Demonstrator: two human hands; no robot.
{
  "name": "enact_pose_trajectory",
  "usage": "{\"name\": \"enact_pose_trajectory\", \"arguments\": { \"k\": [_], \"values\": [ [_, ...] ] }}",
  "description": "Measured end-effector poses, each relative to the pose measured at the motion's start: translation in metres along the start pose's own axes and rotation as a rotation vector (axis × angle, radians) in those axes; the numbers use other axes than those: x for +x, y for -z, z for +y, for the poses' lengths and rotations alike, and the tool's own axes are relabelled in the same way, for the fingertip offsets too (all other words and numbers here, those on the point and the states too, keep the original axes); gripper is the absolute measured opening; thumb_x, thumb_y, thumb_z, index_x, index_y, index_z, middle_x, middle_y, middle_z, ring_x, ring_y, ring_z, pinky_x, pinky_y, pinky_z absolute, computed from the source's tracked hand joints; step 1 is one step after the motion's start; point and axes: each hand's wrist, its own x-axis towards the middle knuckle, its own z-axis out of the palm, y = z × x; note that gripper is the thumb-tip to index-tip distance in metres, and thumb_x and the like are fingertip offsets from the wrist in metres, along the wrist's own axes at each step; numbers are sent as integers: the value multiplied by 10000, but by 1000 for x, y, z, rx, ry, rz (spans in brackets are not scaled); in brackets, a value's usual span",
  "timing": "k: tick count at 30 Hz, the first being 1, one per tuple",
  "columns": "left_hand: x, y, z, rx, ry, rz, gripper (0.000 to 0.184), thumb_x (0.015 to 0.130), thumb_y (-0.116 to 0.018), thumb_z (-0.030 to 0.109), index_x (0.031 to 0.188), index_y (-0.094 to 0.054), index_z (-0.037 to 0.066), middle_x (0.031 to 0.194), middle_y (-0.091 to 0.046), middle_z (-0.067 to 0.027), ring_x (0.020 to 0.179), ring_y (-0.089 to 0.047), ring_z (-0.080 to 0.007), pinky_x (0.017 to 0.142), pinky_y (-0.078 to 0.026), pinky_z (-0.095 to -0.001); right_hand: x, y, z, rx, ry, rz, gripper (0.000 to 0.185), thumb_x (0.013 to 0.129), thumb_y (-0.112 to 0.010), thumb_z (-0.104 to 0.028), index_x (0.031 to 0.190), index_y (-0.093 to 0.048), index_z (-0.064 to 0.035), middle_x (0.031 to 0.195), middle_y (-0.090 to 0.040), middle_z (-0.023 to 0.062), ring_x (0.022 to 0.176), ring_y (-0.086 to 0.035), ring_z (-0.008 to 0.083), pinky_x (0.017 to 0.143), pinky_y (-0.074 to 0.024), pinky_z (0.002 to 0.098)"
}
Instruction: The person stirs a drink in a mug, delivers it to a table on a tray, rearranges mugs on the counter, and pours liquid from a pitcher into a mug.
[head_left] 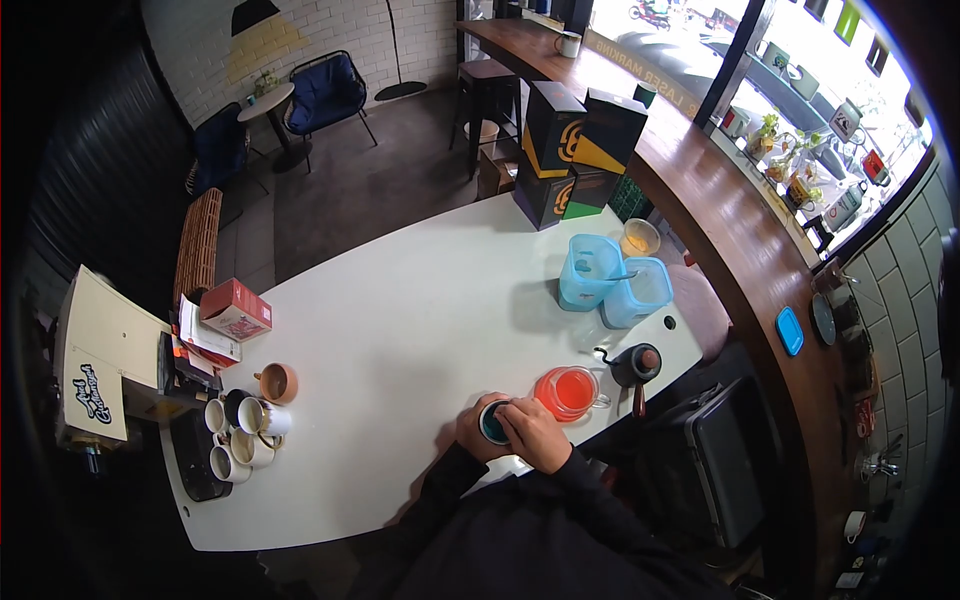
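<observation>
Near the front edge of the white table, my left hand [470,430] is wrapped round the side of a small round cup [491,422] with a dark teal inside. The fingers of my right hand [535,432] are bent and pressed together at the cup's right rim, partly over its opening. Whatever they pinch, if anything, is hidden. Just right of my hands stands a glass jug [567,392] with a handle, its inside showing red-orange. Beyond it is a dark gooseneck kettle [636,366] with a wooden handle.
Two light-blue plastic tubs [590,285] stand at the table's right, behind the kettle. Several black boxes [555,140] are stacked at the far end. Clustered mugs [262,418], a red box [237,309] and a cream machine [110,350] occupy the left. A wooden counter [745,245] curves along the right.
</observation>
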Motion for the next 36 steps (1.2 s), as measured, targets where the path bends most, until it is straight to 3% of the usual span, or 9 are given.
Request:
{"name": "enact_pose_trajectory", "arguments": {
  "k": [6,8,11,14,16,20,29,31,36],
  "values": [
    [-1,0,1,6,15,-6,789,548,-943,297,1194,-549,72,1032,-688,-100,924,-691,-224,813,-559,-365,-3,6,-3,-5,54,-41,102,900,-597,-89,922,-617,8,858,-618,159,785,-596,345,728,-460,413],
    [0,-1,2,-24,24,-3,787,540,-944,290,1189,-553,74,1038,-685,-101,924,-691,-224,811,-561,-366,-3,8,-3,-43,78,5,76,803,-601,-67,849,-559,-23,836,-589,133,799,-583,318,727,-452,409],
    [0,0,3,3,0,20,818,513,-941,264,1202,-544,73,1049,-678,-103,924,-690,-228,805,-564,-366,-1,12,0,-36,43,37,101,897,-606,-87,914,-618,12,820,-588,150,766,-575,336,695,-441,419],
    [2,2,6,-5,25,-13,843,490,-936,243,1211,-537,69,1059,-671,-106,929,-687,-233,804,-566,-366,1,11,1,-60,-2,100,98,886,-618,-83,912,-621,12,806,-574,144,757,-564,336,686,-439,419],
    [7,0,13,-6,-16,76,693,523,-888,225,1127,-568,110,930,-701,-87,833,-714,-279,722,-583,-359,2,8,3,-60,-2,116,99,882,-622,-81,917,-624,12,806,-574,144,751,-561,338,685,-440,418],
    [6,-1,9,25,-36,90,699,521,-893,235,1128,-569,109,927,-700,-92,829,-714,-283,722,-582,-361,4,3,2,-17,4,128,104,877,-621,-76,932,-633,11,814,-581,147,750,-563,341,688,-445,414],
    [2,-4,-2,23,-97,89,676,572,-890,279,1137,-563,106,960,-695,-93,851,-712,-278,745,-577,-367,0,-5,-3,9,64,58,95,881,-614,-79,918,-637,6,850,-612,152,781,-587,339,722,-463,415],
    [-1,-2,-2,-29,-13,-6,735,613,-908,295,1204,-536,67,1066,-666,-115,946,-681,-256,821,-550,-381,-1,-2,-6,15,58,46,93,882,-613,-81,912,-636,5,850,-613,151,781,-587,338,720,-463,415],
    [1,-1,1,-44,-20,-4,758,577,-921,295,1195,-538,77,1060,-668,-105,940,-683,-249,818,-552,-375,-1,9,-7,22,43,31,95,882,-611,-82,909,-636,6,837,-607,148,779,-588,335,709,-464,413]
  ]
}}
